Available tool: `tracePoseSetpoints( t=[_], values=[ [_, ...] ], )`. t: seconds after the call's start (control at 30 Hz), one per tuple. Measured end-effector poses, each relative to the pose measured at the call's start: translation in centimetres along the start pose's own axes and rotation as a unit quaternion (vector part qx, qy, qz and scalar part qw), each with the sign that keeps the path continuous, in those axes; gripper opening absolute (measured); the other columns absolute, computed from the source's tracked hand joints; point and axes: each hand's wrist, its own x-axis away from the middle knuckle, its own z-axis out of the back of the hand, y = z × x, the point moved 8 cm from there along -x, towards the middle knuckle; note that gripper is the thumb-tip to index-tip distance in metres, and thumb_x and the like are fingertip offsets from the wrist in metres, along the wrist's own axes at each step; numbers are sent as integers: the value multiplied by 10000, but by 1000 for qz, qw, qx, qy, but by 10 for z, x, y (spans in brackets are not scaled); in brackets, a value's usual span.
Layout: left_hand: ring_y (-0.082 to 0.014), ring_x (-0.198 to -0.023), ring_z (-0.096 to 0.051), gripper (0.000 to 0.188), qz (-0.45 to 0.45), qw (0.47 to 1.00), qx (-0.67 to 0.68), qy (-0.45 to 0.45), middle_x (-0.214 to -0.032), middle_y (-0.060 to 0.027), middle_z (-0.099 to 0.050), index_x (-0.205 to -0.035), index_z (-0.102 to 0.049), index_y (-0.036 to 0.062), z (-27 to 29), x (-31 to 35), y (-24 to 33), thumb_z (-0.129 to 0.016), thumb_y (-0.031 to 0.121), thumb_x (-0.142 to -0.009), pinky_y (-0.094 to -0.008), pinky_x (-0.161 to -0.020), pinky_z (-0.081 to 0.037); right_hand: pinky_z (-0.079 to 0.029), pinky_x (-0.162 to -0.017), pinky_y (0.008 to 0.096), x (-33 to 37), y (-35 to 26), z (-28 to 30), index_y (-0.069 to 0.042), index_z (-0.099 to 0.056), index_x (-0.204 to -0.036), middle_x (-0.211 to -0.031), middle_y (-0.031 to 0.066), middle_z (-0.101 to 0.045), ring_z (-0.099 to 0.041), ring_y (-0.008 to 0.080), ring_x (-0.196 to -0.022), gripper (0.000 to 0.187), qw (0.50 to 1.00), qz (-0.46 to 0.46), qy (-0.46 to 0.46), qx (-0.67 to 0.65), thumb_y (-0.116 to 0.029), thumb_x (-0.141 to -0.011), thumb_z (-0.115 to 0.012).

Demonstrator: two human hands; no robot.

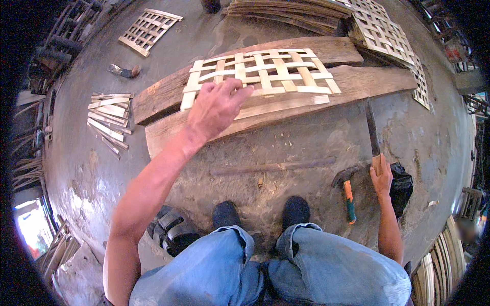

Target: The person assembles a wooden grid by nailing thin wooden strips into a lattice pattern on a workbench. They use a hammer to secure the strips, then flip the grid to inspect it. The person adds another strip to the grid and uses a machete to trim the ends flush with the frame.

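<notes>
A woven lattice panel of pale flat wood strips (306, 77) lies across two long thick wooden planks (372, 84) on the floor ahead of me. Over its near left part is my left hand (217, 104), palm down with the fingers curled in. What the fingertips hold, if anything, is hidden. At the right, my right hand (382, 178) is closed round the wooden handle of a machete (372, 122), its dark blade pointing away toward the planks' right end. Beside that hand lies a hammer (349, 199) with an orange and green handle.
Loose strips (109, 115) lie at the left, beyond them a small lattice panel (148, 30). Stacked strips (286, 15) and larger lattice panels (383, 35) stand at the back. A thin stick (275, 167), a black bag (403, 186) and a sandal (173, 227) are nearer me.
</notes>
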Motion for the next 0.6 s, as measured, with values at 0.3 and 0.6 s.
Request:
tracePoseSetpoints(
  t=[0.3, 0.6],
  values=[
    [-197, -860, -613, 341, 43, 996, 58, -61, -1052, -52, -573, -1125, -618, 133, -18, 21, 16, -656, 112, -787, -358, -749, -457, -456, -775, 316, -134, -163, -42, -60, -644, -1084, -1000, 78, -658, -604, 191, -858, 399, 863, -141, -163, -456, -402, -962, -480],
    [-201, -858, -617, 326, 46, 998, 16, -49, -1024, -47, -582, -1123, -619, 146, -13, 14, 14, -653, 133, -799, -352, -753, -485, -442, -694, 233, -199, -238, -78, -21, -594, -1160, -885, -16, -607, -515, 70, -758, 285, 831, -53, -88, -546, -197, -935, -600]
  ],
)
